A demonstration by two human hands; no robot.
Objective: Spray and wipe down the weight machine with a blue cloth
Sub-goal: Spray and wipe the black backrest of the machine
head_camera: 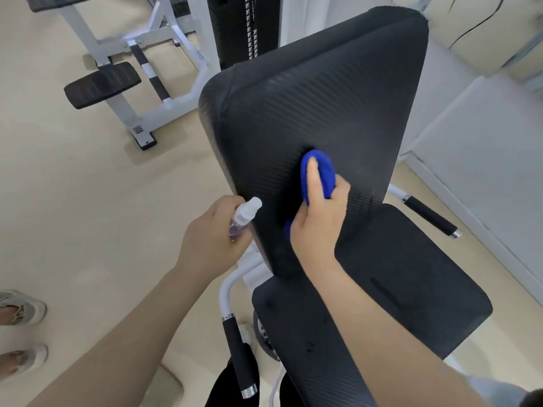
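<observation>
The weight machine's black padded backrest (pixel 323 92) rises in the middle of the view, with its black seat pad (pixel 396 289) below it. My right hand (pixel 318 224) grips a bunched blue cloth (pixel 321 171) and presses it against the lower backrest. My left hand (pixel 211 239) holds a small clear spray bottle (pixel 242 217) with a white nozzle beside the backrest's left edge.
Black foam handles (pixel 239 356) (pixel 430 215) stick out on both sides of the seat. A white-framed machine with black pads (pixel 102 83) and a weight stack (pixel 244 27) stand behind on the beige floor. Another person's shoes (pixel 20 309) are at the left edge.
</observation>
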